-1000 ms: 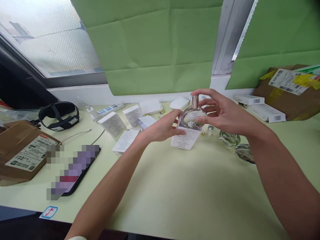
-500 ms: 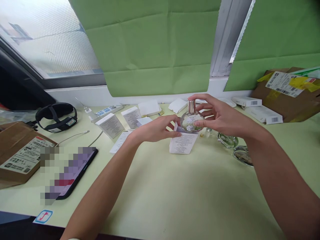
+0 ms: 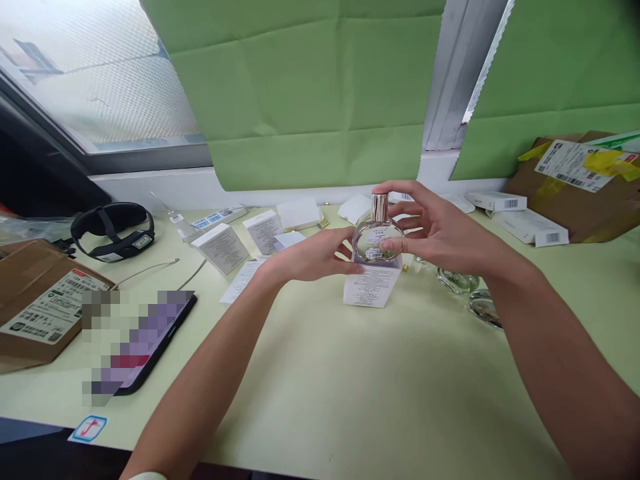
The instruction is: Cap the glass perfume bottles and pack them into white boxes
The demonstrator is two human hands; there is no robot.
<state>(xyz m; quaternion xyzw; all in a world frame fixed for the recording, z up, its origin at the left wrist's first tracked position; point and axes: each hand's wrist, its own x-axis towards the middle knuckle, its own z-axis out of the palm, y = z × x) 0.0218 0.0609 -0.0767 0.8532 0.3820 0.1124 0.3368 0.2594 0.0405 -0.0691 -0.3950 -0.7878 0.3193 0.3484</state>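
Note:
Between the fingers of my right hand [image 3: 431, 225] is a round glass perfume bottle [image 3: 376, 241] with a shiny metallic cap. One finger rests on top of the cap and the thumb presses on the front of the glass. The bottle is upright, right at the top of a small white box [image 3: 371, 287] printed with text. My left hand [image 3: 323, 255] grips the box by its left upper side, thumb in front. Whether the bottle's base is inside the box rim or just above it, I cannot tell.
Printed white boxes [image 3: 220, 248] stand at the back left. Glass bottles [image 3: 456, 280] lie beside my right forearm. A phone [image 3: 155, 343], a headset [image 3: 117, 233] and a cardboard box [image 3: 50, 300] are on the left. Another cardboard box [image 3: 575, 193] sits back right near flat white boxes [image 3: 525, 227].
My right hand has moved the perfume bottle slightly left, over the box. The box has shifted a little to the right at its base and both hands keep their hold.

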